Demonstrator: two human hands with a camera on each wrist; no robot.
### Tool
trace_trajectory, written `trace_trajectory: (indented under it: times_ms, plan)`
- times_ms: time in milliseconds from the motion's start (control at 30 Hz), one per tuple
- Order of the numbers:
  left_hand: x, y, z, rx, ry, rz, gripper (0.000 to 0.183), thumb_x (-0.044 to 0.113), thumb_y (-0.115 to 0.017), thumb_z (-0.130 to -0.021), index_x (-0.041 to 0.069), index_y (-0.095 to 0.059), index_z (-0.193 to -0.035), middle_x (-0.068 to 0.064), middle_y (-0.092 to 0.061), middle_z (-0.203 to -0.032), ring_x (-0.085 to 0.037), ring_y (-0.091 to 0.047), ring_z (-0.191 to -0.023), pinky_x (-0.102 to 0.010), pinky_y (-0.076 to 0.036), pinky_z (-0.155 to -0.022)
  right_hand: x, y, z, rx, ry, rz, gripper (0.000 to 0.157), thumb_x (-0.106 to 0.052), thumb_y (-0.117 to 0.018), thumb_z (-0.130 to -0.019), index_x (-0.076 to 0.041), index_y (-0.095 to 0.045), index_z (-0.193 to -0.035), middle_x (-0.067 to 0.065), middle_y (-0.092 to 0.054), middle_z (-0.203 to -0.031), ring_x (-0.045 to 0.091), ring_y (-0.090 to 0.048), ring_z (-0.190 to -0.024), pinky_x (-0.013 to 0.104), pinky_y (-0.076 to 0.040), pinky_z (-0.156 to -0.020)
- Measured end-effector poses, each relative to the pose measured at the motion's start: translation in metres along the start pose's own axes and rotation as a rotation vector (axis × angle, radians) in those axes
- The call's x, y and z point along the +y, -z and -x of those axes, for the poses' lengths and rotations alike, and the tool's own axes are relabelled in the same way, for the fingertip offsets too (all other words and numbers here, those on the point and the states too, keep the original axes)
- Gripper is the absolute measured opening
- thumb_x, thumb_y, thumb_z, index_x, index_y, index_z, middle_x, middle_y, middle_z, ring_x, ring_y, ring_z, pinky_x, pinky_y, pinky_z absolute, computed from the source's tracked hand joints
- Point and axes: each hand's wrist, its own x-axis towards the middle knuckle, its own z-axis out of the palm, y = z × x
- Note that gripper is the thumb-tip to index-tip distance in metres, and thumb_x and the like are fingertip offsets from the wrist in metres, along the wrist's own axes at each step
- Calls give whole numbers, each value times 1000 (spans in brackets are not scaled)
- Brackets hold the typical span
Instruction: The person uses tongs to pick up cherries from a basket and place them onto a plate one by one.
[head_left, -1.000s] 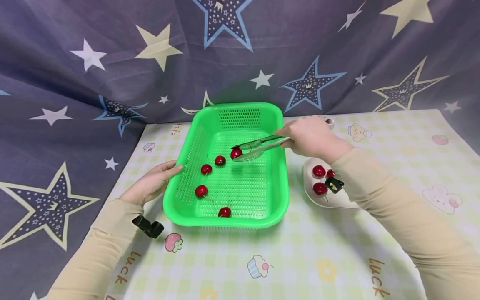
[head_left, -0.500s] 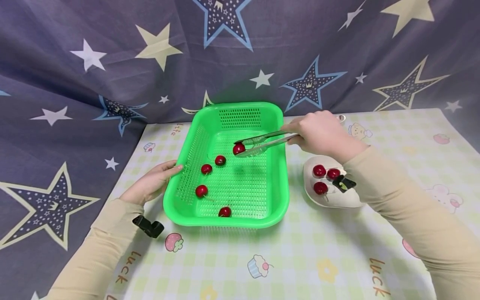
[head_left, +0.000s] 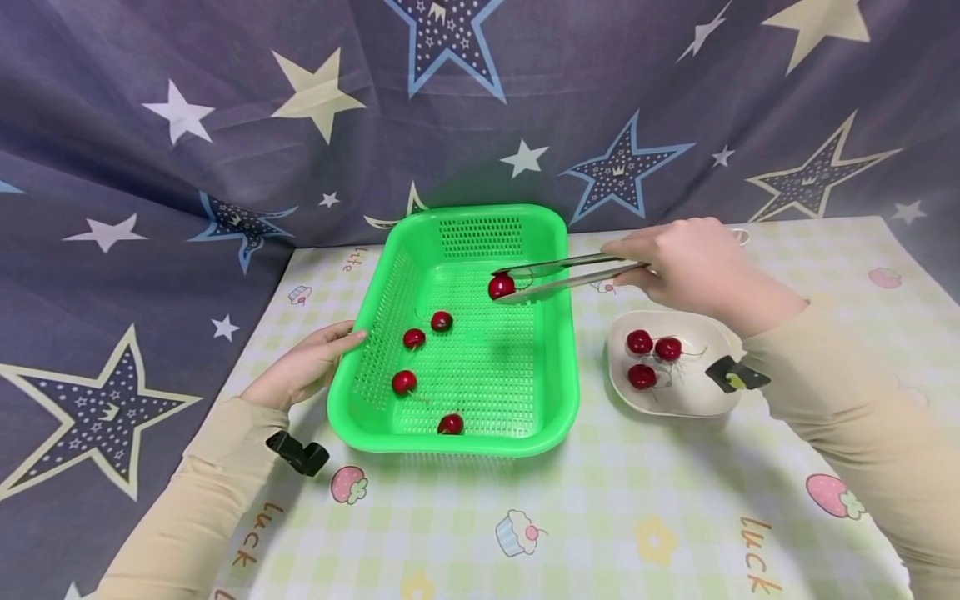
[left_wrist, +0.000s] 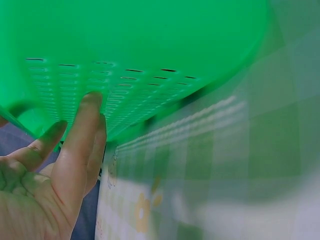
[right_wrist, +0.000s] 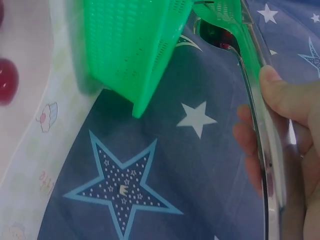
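My right hand (head_left: 697, 267) grips metal tongs (head_left: 585, 265) above the right rim of the green plastic basket (head_left: 450, 444). Between the tong tips is a red cherry (head_left: 501, 287), held over the basket's inside. In the right wrist view my thumb and fingers close round the tong arms (right_wrist: 267, 145). At the basket's left rim, my left hand (head_left: 311, 362) holds on, thumb over the edge; its fingers (left_wrist: 82, 135) lie against the slotted outer wall. Several other cherries (head_left: 403, 382) lie on the basket floor. To the right, a white dish (head_left: 697, 396) contains three cherries (head_left: 667, 348).
A pale checked tablecloth (head_left: 600, 500) with printed cupcakes and strawberries covers the table. Behind the basket hangs a dark blue star-patterned cloth (head_left: 247, 167). A black strap piece (head_left: 297, 454) is on the left wrist, and another (head_left: 737, 374) on the right.
My right hand has moved right and slightly away, drawing the tongs and their cherry up and rightward over the basket. More of the white dish shows. My left hand and the basket have stayed put.
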Motion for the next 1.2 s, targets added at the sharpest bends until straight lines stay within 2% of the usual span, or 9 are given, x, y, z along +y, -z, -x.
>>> trace_trajectory:
  times_ms: [233, 500, 567, 633, 700, 767, 867, 967, 1200]
  plan:
    - [0, 0, 0, 6, -1, 0, 67, 31, -41, -102, -6, -10, -149, -2, -46, -125, 1, -56, -99, -19, -50, -88, 11, 8, 21, 92, 37, -17, 34, -11, -80, -69, -10, -74, -102, 11, -73, -97, 29, -67, -60, 32, -25, -35]
    - [1, -1, 1, 12, 9, -10, 68, 32, -40, -102, -4, -6, -150, -18, -32, -143, 4, -54, -99, -17, -48, -88, 23, 13, 48, 120, 46, -27, 29, -14, -77, -73, -6, -73, -101, 14, -73, -91, 28, -67, -63, 41, -44, -44]
    - [1, -1, 2, 15, 9, -10, 68, 32, -40, -102, -4, -7, -150, -15, -37, -139, 4, -55, -99, -17, -49, -88, 27, 12, 55, 127, 29, -30, 30, -32, -68, -87, -6, -73, -101, 14, -73, -91, 29, -68, -64, 42, -44, -43]
    - [0, 0, 1, 15, 5, -6, 67, 32, -41, -102, -4, -10, -149, -7, -45, -130, 3, -56, -99, -19, -50, -88, 30, 12, 63, 136, 13, -16, 50, -50, -50, -95, -6, -73, -100, 14, -73, -90, 29, -67, -62, 40, -40, -40]
    - [-1, 0, 1, 12, 1, -4, 67, 32, -42, -102, -4, -12, -149, 3, -50, -121, 2, -57, -99, -20, -50, -87, 34, 12, 71, 139, -2, -3, 72, -63, -29, -94, -6, -74, -98, 14, -73, -89, 30, -67, -61, 38, -37, -38]
    - [-2, 1, 0, 13, 2, -2, 66, 32, -42, -102, -3, -13, -149, 6, -51, -117, 1, -58, -98, -21, -51, -87, 38, 12, 79, 131, -18, 5, 79, -65, -24, -93, -5, -74, -97, 14, -73, -85, 29, -65, -58, 36, -36, -38]
    - [-3, 1, 0, 15, 7, -9, 67, 33, -41, -102, -2, -10, -150, -1, -47, -126, 2, -57, -99, -20, -50, -87, 44, 14, 94, 86, -60, 23, 68, -60, -36, -94, -4, -74, -97, 14, -72, -82, 26, -63, -54, 30, -31, -36]
    - [-2, 1, 0, 23, 12, -11, 69, 33, -40, -102, -2, -6, -150, -14, -37, -140, 4, -55, -99, -19, -49, -88, 50, 17, 107, 37, -114, 57, 38, -42, -63, -89, -6, -74, -98, 11, -72, -79, 21, -59, -48, 24, -25, -35]
    - [1, -1, 0, 21, 15, -7, 69, 33, -40, -102, -2, -5, -150, -22, -26, -148, 4, -53, -101, -18, -49, -89, 60, 17, 137, -17, -173, 73, 29, -32, -70, -84, -8, -73, -101, 6, -71, -68, 8, -49, -41, 24, -28, -43]
